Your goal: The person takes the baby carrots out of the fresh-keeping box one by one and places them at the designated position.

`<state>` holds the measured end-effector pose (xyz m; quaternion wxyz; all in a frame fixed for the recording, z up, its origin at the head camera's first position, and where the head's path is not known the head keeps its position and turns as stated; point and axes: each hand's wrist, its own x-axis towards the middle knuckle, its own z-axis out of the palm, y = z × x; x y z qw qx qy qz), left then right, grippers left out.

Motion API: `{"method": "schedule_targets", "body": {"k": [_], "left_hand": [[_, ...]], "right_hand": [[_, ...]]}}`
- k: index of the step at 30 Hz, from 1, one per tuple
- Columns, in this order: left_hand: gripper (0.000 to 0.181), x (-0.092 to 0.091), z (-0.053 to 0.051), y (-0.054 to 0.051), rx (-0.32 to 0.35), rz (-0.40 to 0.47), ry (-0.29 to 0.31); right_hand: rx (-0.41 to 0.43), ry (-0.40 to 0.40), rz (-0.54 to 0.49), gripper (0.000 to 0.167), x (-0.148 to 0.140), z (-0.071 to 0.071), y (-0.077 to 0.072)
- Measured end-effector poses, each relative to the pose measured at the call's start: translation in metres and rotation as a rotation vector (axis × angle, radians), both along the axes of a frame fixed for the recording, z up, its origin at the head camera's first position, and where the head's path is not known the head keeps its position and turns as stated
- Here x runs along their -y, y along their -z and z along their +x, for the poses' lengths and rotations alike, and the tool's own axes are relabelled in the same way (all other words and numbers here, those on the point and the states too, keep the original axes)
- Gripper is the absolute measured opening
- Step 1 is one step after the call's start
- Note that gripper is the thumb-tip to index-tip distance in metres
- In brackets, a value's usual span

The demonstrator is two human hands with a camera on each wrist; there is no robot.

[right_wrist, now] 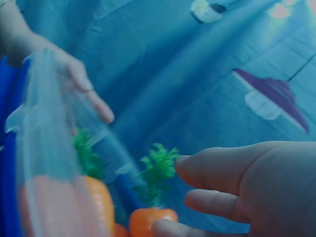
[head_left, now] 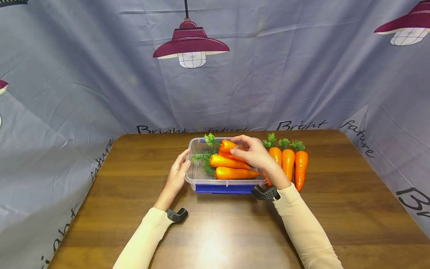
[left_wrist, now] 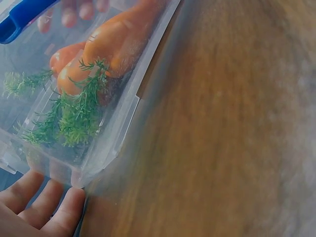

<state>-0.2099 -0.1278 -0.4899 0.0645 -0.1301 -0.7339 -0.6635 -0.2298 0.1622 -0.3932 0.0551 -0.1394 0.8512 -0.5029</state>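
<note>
A clear plastic box (head_left: 226, 182) with blue latches holds several orange carrots (head_left: 236, 173) with green tops pointing left. The left hand (head_left: 177, 172) rests its fingers against the box's left end, and those fingers show at the box's corner in the left wrist view (left_wrist: 47, 205). Over the box's back right part, the right hand (head_left: 255, 152) has its thumb and fingers spread around the top of an upper carrot (head_left: 227, 144). In the right wrist view the right hand's fingers (right_wrist: 215, 185) stand apart, one tip overlapping a carrot (right_wrist: 143, 220); contact is unclear.
More carrots (head_left: 288, 162) with green tops lie on the wooden table (head_left: 339, 194) right of the box, partly behind the right forearm. A grey curtain (head_left: 248, 86) printed with lamps and lettering hangs behind the table and along its sides.
</note>
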Motion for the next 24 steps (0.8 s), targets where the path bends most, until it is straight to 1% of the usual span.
{"method": "schedule_targets", "body": {"k": [3, 7, 10, 15, 19, 22, 24], "left_hand": [[0.047, -0.001, -0.002, -0.001, -0.001, -0.004, 0.004], [0.047, -0.001, -0.001, 0.0, -0.001, -0.002, 0.005], [0.047, 0.0, 0.001, 0.001, 0.001, -0.008, 0.004], [0.047, 0.002, 0.004, 0.001, 0.004, 0.001, 0.005], [0.047, 0.001, 0.002, 0.001, -0.006, -0.001, 0.005], [0.047, 0.0, 0.0, 0.0, -0.005, 0.002, 0.005], [0.047, 0.0, -0.001, -0.001, -0.002, 0.005, 0.007]], "right_hand": [[0.002, -0.066, 0.059, 0.04, 0.005, -0.002, 0.01], [-0.001, -0.153, 0.138, 0.032, 0.007, -0.005, 0.023], [-0.001, -0.191, 0.176, 0.027, 0.008, -0.006, 0.028], [0.01, -0.217, 0.234, 0.021, 0.009, -0.005, 0.032], [-0.012, -0.217, 0.302, 0.02, 0.011, -0.004, 0.031], [-0.018, -0.245, 0.377, 0.024, 0.011, -0.001, 0.029], [-0.011, -0.281, 0.42, 0.029, 0.012, -0.001, 0.029]]}}
